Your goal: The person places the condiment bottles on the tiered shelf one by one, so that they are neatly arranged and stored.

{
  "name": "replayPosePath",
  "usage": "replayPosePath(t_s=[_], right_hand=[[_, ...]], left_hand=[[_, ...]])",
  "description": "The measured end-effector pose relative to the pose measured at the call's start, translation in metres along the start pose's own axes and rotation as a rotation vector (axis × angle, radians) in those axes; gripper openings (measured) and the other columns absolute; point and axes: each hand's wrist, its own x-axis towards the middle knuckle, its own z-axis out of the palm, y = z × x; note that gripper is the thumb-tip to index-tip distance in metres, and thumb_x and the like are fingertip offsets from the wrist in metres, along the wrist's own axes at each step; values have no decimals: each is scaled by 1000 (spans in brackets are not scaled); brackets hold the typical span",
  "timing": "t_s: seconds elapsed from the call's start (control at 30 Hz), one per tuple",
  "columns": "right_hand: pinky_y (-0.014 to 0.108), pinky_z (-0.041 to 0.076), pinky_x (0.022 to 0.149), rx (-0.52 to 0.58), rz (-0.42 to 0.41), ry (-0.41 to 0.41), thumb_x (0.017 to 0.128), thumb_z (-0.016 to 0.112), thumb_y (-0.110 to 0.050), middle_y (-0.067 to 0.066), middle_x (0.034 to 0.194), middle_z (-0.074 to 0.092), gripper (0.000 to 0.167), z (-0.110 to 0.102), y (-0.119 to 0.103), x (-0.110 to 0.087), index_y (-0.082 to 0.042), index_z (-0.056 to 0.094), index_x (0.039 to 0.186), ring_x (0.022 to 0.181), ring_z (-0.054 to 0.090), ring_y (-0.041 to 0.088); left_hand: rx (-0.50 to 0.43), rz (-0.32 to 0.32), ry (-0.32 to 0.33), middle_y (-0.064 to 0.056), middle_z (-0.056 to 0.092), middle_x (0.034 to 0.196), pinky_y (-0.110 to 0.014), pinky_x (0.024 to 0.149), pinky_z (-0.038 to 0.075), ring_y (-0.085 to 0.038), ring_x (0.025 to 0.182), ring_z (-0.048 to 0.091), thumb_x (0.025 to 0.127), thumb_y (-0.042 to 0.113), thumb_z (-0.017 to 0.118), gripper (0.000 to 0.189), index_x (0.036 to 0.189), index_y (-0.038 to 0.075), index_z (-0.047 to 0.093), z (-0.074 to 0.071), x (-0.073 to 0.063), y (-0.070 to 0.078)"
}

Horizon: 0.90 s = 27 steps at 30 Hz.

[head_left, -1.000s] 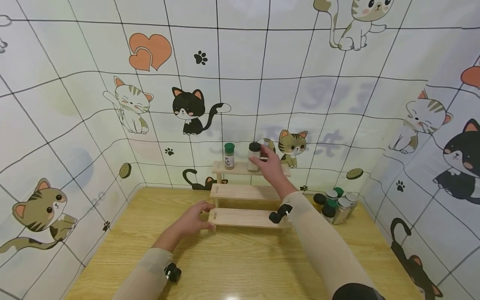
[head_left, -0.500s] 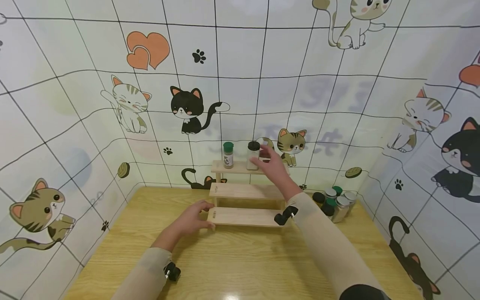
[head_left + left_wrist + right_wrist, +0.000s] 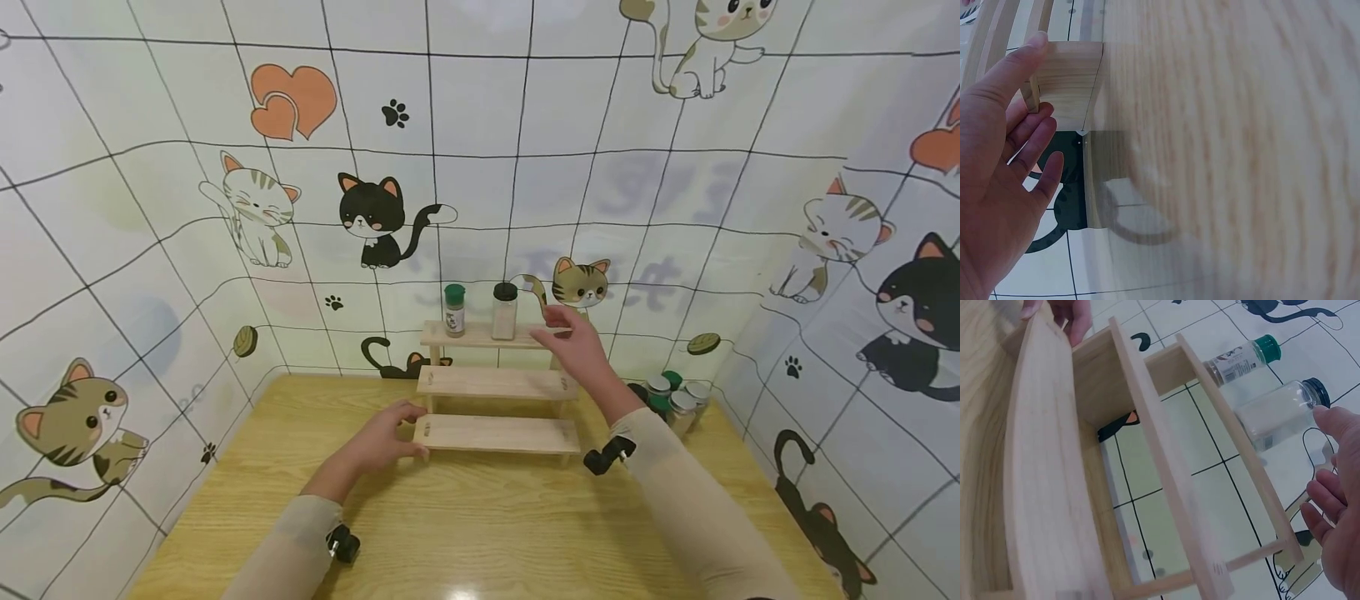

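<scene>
A three-step wooden rack (image 3: 498, 433) stands on the table against the wall. My left hand (image 3: 378, 437) holds the left end of its lowest shelf; in the left wrist view the thumb and fingertips lie on either side of the wood. On the top shelf stands a clear spice jar (image 3: 505, 312) with a black cap and pale contents, upright. To its left is a smaller spice bottle (image 3: 454, 311) with a green cap. My right hand (image 3: 581, 346) is by the top shelf's right end, empty, its fingers loosely bent and apart from the black-capped jar.
Several spice jars (image 3: 681, 410) with green, black and silver caps are grouped on the table to the right, partly hidden by the right forearm. A cat-print tile-pattern sheet (image 3: 480, 192) covers the walls behind and beside the wooden table (image 3: 465, 517).
My right hand has let go of the black-capped spice jar and moved right, away from it. The jar stays on the top shelf. The left hand has stayed at the rack.
</scene>
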Motion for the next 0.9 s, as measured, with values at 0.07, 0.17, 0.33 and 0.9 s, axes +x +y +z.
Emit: replayPosePath(t_s=[0.07,0.17,0.33,0.9], right_hand=[[58,50,113,-9,4,-7,106,79,-33,24,152,57,64,-3,1,-5,-7,55,159,136,57,35],[60,50,111,-37,0,-14,106,79,-33,24,150,58,62,-9,2,-14,-6,56,158,135,57,39],[61,50,111,-115,-44,-7,107,79,-30,23,147,59,59,-23,6,-31,-4,59,155,134,57,39],[63,50,108,-340,15,121,107,78,-30,21,143,56,55,-79,28,-107,-3,60,152,131,56,44]], left_hand=[[5,2,1,-3,67,137,-60,113,49,-32,130,62,86,33,99,73,147,9,68,-1,0,-1],[16,5,4,-3,67,137,-61,112,50,-32,130,62,86,32,98,72,147,9,68,-1,-1,-1],[11,15,1,-3,67,137,-60,113,50,-33,130,62,87,32,98,72,147,9,67,-1,0,0],[11,19,14,-3,66,136,-60,112,50,-32,130,62,85,33,99,73,147,9,68,2,-1,-2]])
